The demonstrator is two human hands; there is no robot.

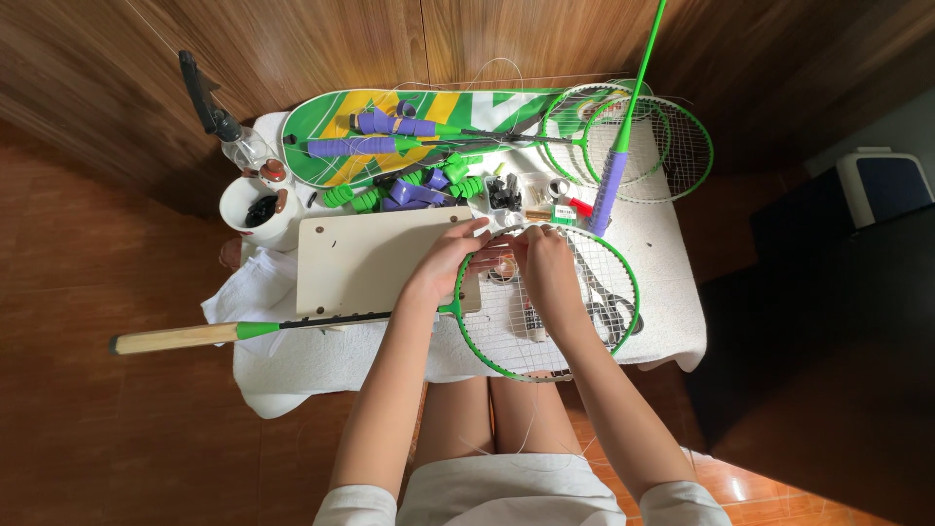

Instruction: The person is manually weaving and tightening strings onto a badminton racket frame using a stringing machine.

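There are two hands, the left hand (443, 261) and the right hand (547, 268), both on one green racket (466, 331) with a bare wooden handle. Further back I count two more green rackets with purple grips lying flat (672, 146), and one green racket standing across them (623, 136), so four rackets in all. One racket cover (321, 131) in green, yellow and white lies behind. One pale board (370, 258) lies on one white cloth (662, 302). One white cup (255, 209) and one spray bottle (229, 127) stand at the left. One pair of scissors (609, 307) lies under the strings. The small green and purple grip rolls (409, 190) are too many and too crowded to count exactly.
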